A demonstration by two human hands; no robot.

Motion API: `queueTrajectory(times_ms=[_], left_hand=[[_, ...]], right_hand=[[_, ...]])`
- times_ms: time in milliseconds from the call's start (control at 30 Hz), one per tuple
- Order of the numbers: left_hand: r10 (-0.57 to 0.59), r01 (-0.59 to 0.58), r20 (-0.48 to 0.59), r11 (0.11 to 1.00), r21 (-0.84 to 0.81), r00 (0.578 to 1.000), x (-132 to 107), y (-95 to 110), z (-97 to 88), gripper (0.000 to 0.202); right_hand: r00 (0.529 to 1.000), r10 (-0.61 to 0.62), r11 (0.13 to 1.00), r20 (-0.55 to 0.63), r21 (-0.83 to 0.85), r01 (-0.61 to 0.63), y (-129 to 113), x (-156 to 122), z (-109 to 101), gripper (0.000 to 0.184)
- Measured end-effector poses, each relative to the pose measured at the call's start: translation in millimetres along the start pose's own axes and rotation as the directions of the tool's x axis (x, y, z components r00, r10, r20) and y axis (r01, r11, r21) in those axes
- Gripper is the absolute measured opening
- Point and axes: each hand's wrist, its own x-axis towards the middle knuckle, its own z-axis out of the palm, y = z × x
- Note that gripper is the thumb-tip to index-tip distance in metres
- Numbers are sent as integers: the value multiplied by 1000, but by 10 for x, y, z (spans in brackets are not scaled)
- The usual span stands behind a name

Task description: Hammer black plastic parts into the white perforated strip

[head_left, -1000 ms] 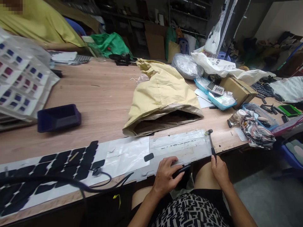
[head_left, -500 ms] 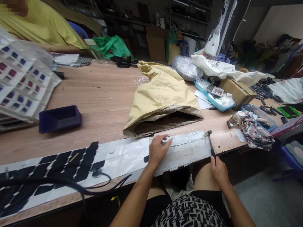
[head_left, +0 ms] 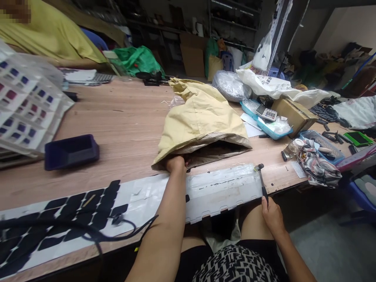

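The yellow bag (head_left: 202, 113) lies on the table (head_left: 126, 129) in front of you, its mouth facing you and gaping, the inside too dark to read. Your left hand (head_left: 175, 164) is at the left part of that mouth, with the fingers largely inside. Whether they grip anything cannot be told.

This is the change on record: a second ago that hand was at the near edge of the grey board (head_left: 223, 192) with a dark piece under its fingers; half a second ago it was raised over the board; now it is in the bag. In my judgement, work at the board pauses while you reach for something in the bag.

Your right hand (head_left: 272, 211) is closed round the handle of the hammer (head_left: 264, 191) and shows no clear shift. The hammer head lies at the board's far right corner. I judge the tool to be parked, not in use.

The board sits along the table's near edge, just in front of the bag. Your left forearm crosses the join between it and the white sheet (head_left: 143, 196). Black pads (head_left: 102, 199) lie in rows on the sheet's left part, with a black cable (head_left: 88, 231) passing in front of them.

Farther out, a purple tray (head_left: 72, 159) stands to the left. To the right are a calculator (head_left: 266, 112), a cardboard box (head_left: 293, 113) and a patterned cloth (head_left: 320, 166). At far left, a co-worker's yellow top (head_left: 58, 35) shows beyond the table.
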Motion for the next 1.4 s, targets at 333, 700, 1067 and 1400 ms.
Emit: queueTrajectory(times_ms=[333, 700, 1067, 1400], left_hand=[[332, -518, 551, 826, 222, 766, -1205, -435, -339, 28], [450, -786, 725, 584, 203, 522, -1195, -396, -130, 25], [435, -758, 726, 626, 181, 533, -1176, -402, -102, 17], [422, -738, 730, 653, 167, 538, -1179, -394, -102, 16]], right_hand=[[1000, -10, 1000, 7, 17, 10, 11, 10, -10, 39], [1000, 2, 999, 4, 53, -2, -6, -6, -26, 39], [973, -221, 940, -59, 252, 229, -149, -153, 6, 46], [942, -335, 924, -8, 190, 331, -471, -256, -76, 39]])
